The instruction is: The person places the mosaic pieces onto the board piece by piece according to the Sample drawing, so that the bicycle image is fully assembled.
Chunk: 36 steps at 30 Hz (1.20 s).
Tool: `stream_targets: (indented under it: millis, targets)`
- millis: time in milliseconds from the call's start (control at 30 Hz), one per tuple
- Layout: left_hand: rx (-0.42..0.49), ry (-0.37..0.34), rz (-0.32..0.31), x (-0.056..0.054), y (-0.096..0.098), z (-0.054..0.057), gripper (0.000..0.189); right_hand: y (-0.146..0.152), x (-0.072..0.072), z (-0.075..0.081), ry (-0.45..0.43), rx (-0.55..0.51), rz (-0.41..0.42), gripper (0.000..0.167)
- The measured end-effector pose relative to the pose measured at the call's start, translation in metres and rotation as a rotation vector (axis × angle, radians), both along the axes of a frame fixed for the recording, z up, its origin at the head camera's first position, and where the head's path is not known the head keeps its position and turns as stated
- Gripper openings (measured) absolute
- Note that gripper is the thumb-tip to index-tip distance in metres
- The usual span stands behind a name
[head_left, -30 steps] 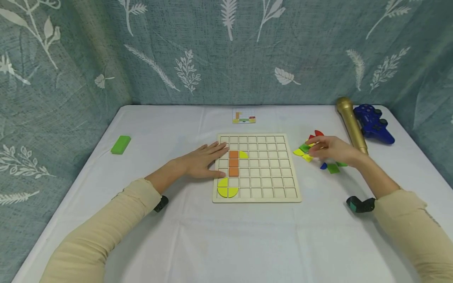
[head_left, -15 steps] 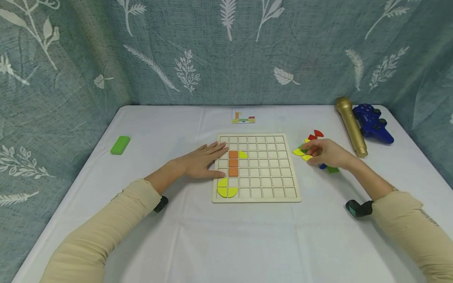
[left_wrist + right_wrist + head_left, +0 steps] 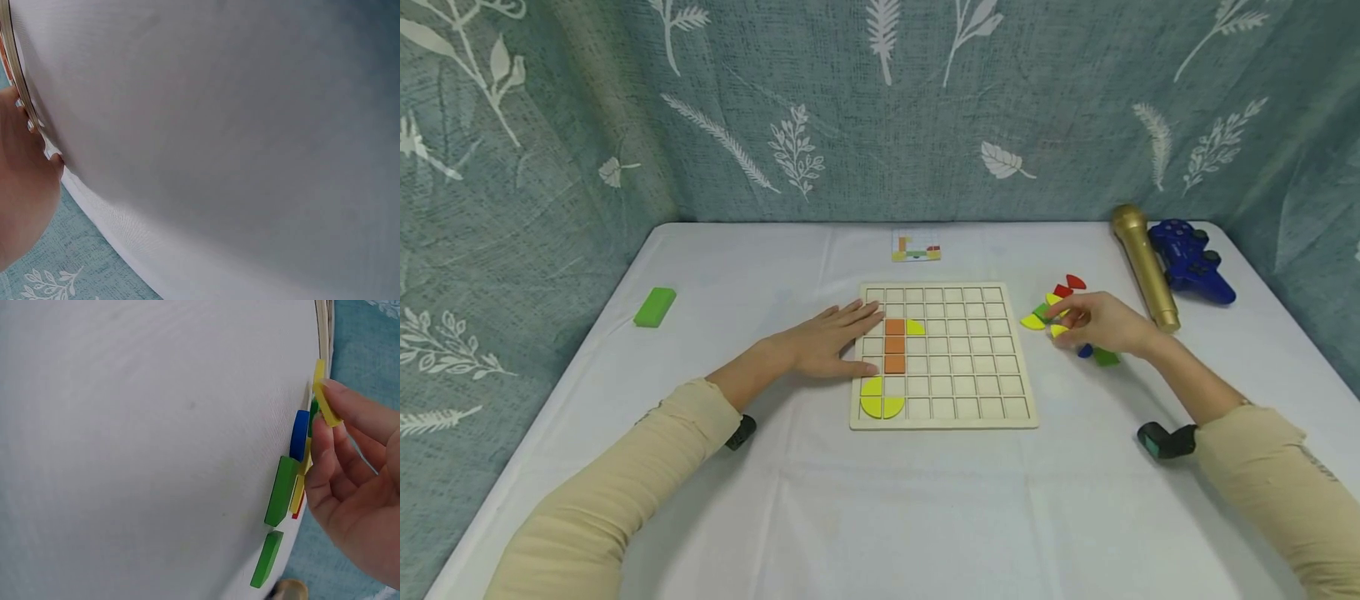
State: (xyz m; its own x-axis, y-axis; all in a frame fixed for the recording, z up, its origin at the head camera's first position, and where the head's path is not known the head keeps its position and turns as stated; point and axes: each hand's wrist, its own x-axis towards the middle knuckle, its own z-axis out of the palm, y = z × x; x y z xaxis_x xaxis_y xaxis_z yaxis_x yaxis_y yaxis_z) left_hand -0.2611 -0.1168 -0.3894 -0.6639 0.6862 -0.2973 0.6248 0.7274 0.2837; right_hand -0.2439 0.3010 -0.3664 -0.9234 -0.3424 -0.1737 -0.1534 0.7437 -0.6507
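Observation:
In the head view, my left hand (image 3: 827, 345) lies with straight fingers over the left edge of a wooden grid board (image 3: 955, 424). Orange squares (image 3: 895, 345) and yellow quarter-circle pieces (image 3: 893, 407) sit in cells near that hand. Right of the board, my right hand (image 3: 1103, 323) pinches a yellow piece (image 3: 327, 406) between thumb and fingertips, above a small pile. Around it lie a green piece (image 3: 1107, 357), a blue piece (image 3: 299, 434), a red piece (image 3: 1076, 282) and a yellow quarter-circle (image 3: 1032, 322). The hand covers part of the pile.
A small pattern card (image 3: 916, 246) lies behind the board. At the back right are a gold microphone (image 3: 1146, 268) and a blue game controller (image 3: 1191, 262). A green block (image 3: 656, 307) sits at the left of the white-covered table (image 3: 910, 517).
My right hand has come down to the pile and now pinches a yellow piece, lifted and shifted slightly right. The left hand stays still on the board.

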Motion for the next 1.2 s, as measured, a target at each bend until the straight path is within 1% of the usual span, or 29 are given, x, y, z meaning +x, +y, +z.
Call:
stream_targets:
  millis: [133, 267, 433, 633, 800, 1033, 1200]
  targets:
    - [0.000, -0.002, -0.002, 0.000, 0.001, 0.001, 0.089, 0.001, 0.000, 0.000, 0.011, 0.008, -0.016, 0.029]
    - [0.001, -0.003, -0.003, 0.000, 0.000, 0.001, 0.089, -0.003, 0.001, 0.001, 0.002, -0.008, -0.029, 0.028]
    - [0.002, -0.001, -0.002, 0.000, 0.000, 0.000, 0.090, -0.011, 0.004, 0.003, -0.060, -0.065, -0.036, 0.030]
    - [0.002, -0.012, -0.002, 0.001, 0.001, 0.003, 0.089, -0.024, 0.005, 0.004, -0.139, -0.130, -0.044, 0.034]
    - [0.006, -0.010, -0.011, 0.002, 0.000, 0.004, 0.089, -0.039, 0.007, 0.004, -0.166, -0.173, -0.011, 0.036]
    - [0.019, 0.003, -0.019, 0.002, -0.001, 0.003, 0.089, -0.063, 0.007, 0.003, -0.191, -0.181, 0.015, 0.033]
    - [0.015, 0.007, -0.023, 0.002, -0.001, 0.003, 0.089, -0.085, 0.009, 0.003, -0.222, -0.215, 0.061, 0.031]
